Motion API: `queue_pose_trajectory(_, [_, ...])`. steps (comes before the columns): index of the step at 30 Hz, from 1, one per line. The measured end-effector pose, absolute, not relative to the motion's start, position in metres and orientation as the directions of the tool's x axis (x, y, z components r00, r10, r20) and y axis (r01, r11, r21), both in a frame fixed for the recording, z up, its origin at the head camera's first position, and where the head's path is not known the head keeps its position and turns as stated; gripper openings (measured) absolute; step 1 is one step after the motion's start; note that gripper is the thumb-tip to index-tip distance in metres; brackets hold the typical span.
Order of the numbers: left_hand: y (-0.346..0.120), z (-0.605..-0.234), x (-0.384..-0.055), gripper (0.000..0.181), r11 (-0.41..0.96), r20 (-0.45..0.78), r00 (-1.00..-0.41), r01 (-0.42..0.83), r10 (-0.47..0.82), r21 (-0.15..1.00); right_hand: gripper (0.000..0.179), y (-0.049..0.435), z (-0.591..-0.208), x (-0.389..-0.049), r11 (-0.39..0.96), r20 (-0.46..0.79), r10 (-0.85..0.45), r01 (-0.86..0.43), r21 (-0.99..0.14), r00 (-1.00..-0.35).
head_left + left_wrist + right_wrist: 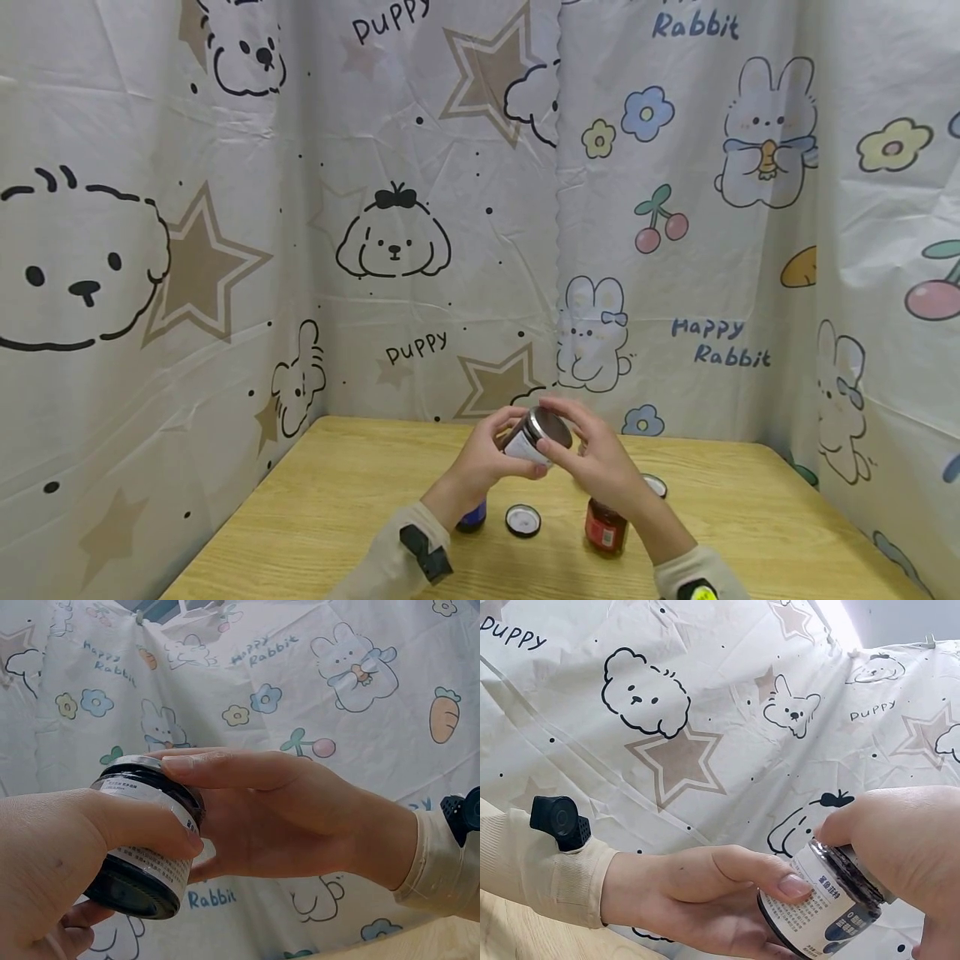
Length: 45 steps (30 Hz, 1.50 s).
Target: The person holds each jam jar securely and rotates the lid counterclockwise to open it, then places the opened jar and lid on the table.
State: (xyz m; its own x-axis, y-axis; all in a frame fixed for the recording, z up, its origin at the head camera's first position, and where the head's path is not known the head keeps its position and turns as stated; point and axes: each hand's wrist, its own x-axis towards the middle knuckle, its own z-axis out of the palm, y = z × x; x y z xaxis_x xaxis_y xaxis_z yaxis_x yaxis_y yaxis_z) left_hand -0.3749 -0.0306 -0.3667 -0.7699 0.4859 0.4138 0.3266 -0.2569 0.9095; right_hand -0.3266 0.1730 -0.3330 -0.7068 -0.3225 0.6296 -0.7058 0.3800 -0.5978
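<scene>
A dark glass jar (521,445) with a white printed label is held tilted above the table between both hands. My left hand (480,454) grips the jar's body, its thumb pressed across the label (161,866). Round the jar's lid (552,427) curl the thumb and fingers of my right hand (600,458). The lid sits on the jar's mouth and points up and to the right. In the right wrist view, blue round pictures show on the label, while the right hand hides most of the lid.
On the wooden table (360,500) stand a blue jar (472,518), partly behind the left wrist, and a dark red jar (605,531) by the right forearm. One loose lid (522,521) lies between them, another (655,485) behind the right wrist. Printed curtains (450,317) surround the table.
</scene>
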Motion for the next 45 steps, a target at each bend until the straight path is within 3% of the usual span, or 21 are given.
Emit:
queue_pose_trajectory(18, [-0.032,-0.369,-0.376,0.068,-0.253,0.409,-0.775,0.323,0.482,0.912,0.043,0.178,-0.329,-0.323,0.349,0.552,-0.381,-0.669,-0.656,-0.741])
queue_pose_trajectory(26, [-0.032,-0.37,-0.378,0.067,-0.252,0.412,-0.769,0.328,0.489,0.91,0.019,0.167,-0.335,-0.327,0.366,0.607,-0.299,-0.676,-0.639,-0.736])
queue_pose_trajectory(34, [-0.032,-0.367,-0.377,0.067,-0.251,0.42,-0.764,0.338,0.49,0.907,0.039,0.168,-0.333,-0.325,0.36,0.627,-0.309,-0.698,-0.619,-0.715])
queue_pose_trajectory(40, [-0.032,-0.367,-0.376,0.067,-0.243,0.411,-0.769,0.333,0.489,0.911,0.04,0.171,-0.332,-0.323,0.349,0.575,-0.322,-0.659,-0.666,-0.752])
queue_pose_trajectory(45, [-0.031,-0.368,-0.377,0.066,-0.239,0.41,-0.77,0.335,0.488,0.912,0.04,0.17,-0.331,-0.322,0.319,0.58,-0.346,-0.674,-0.667,-0.738])
